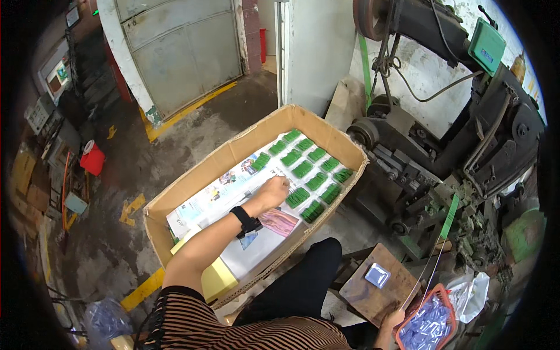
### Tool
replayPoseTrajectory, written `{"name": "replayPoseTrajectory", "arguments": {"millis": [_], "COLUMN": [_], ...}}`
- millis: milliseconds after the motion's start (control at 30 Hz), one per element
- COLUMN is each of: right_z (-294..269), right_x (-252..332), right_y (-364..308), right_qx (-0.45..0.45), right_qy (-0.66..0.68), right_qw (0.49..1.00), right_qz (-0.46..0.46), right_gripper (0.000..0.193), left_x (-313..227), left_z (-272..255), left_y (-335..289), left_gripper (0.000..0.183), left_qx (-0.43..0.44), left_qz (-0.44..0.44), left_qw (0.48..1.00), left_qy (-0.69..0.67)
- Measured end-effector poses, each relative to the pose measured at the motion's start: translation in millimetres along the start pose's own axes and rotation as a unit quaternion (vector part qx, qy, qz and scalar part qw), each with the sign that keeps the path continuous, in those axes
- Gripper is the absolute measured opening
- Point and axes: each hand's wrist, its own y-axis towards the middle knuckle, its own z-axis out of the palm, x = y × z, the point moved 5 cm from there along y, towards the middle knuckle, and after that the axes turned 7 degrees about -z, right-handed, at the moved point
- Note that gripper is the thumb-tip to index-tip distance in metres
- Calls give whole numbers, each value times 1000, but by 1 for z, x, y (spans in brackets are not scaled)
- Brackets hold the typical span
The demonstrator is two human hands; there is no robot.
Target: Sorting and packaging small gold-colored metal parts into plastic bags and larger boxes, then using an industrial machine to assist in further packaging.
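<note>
Two hands at work: left hand (273,191), fingers curled, sets green packets (297,197) into rows in a cardboard box (192,175); right hand (392,319) grips a red basket (429,324). Filling the next row demands careful alignment.

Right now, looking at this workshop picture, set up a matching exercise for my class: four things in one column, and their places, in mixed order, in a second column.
Things:
1. green bundles
2. left hand
3. right hand
4. red bucket

Places:
A. on the floor, far left
B. in rows at the far end of the cardboard box
C. at the rim of the red basket of clear packets
D. over the printed sheets inside the box

Pairs: 1-B, 2-D, 3-C, 4-A
</note>
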Motion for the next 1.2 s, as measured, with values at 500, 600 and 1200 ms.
{"name": "replayPoseTrajectory", "arguments": {"millis": [500, 600, 1200], "right_z": [-4, -34, -228], "right_x": [-31, -58, 151], "right_y": [1, -9, 92], "right_qx": [-49, -53, 252], "right_qy": [2, 406, 653], "right_qw": [998, 900, 714], "right_qz": [-38, 148, -35], "right_gripper": [20, 16, 19], "left_x": [3, -32, -341], "left_z": [10, -2, 217], "left_y": [-4, -1, -169], "left_gripper": [29, 32, 52], "left_qx": [61, -20, 499], "left_qz": [-77, 32, 20], "left_qw": [991, 998, 713], "left_qy": [-93, 45, -492]}}
